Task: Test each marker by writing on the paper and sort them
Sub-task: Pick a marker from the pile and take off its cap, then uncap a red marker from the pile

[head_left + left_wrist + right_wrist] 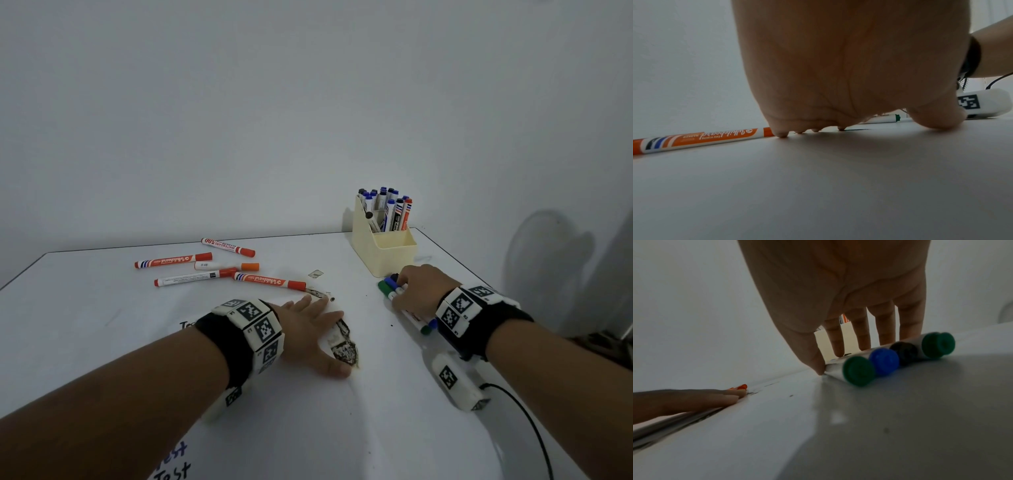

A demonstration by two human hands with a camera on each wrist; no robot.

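I see the white table [102,325] filling the lower frame, its far edge against the wall; a sheet of paper [308,428] lies along the near edge with blue "Test" writing at its near left; a cream organiser [383,253] stands at the far right corner, its tall back compartment full of upright blue- and black-capped markers, one orange; my left hand [308,334] lies flat on the paper near the table's middle, fingers straight and spread, pressing down and holding nothing; my right hand [419,291] sits just in front of the organiser, fingers extended down onto a row of markers [885,360], the thumb tip touching the side of the nearest barrel; I cannot tell whether it grips any of them; that row lies side by side on the table toward the right edge, caps green, blue, black and green; five orange markers [212,265] lie scattered toward the far left, the nearest one [701,141] ending just beside my left fingertips [782,134]; a small white tagged box [455,383] with a black cable rests near the right edge.
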